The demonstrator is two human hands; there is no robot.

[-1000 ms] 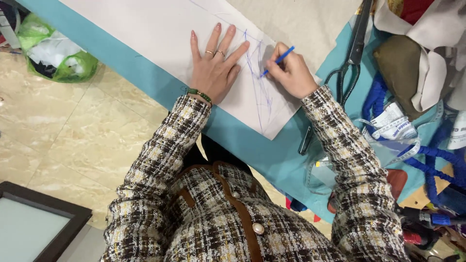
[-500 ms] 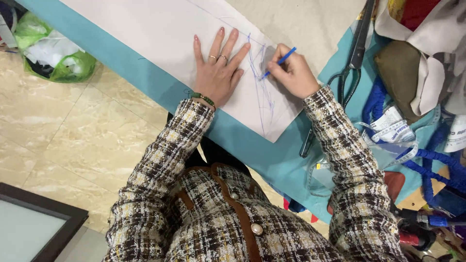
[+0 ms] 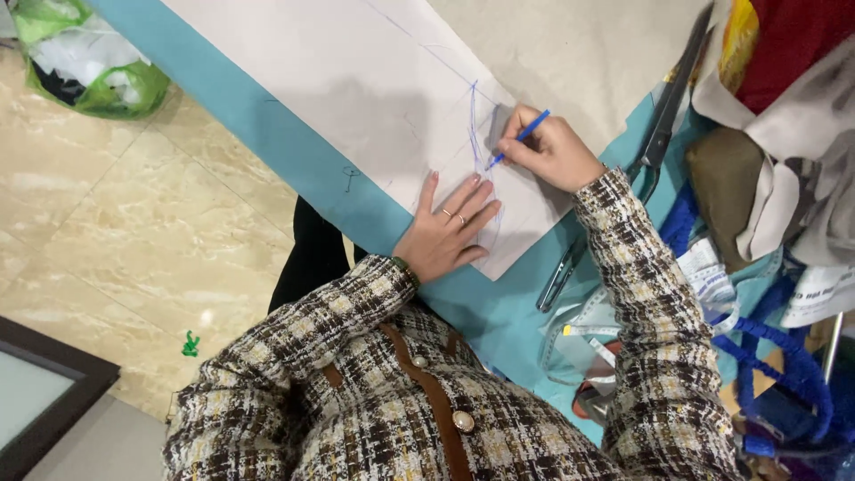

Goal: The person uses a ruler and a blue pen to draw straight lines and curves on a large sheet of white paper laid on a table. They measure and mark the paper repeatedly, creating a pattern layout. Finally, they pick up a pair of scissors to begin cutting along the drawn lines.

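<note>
Head view, steeply downward, close

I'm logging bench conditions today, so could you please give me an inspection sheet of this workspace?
Surface: teal table, mostly covered by a large white paper sheet.
Job's things: blue pen on the sheet, tip at curved blue lines.
Clutter: long scissors, folded fabric, measuring tape, blue strap, a metal tool by the sheet's corner.
Hands: left hand flat on the sheet, two rings on it; right hand grips the pen.
Cables: nothing seen.
Surroundings: beige tiled floor, green bag, dark frame.
</note>
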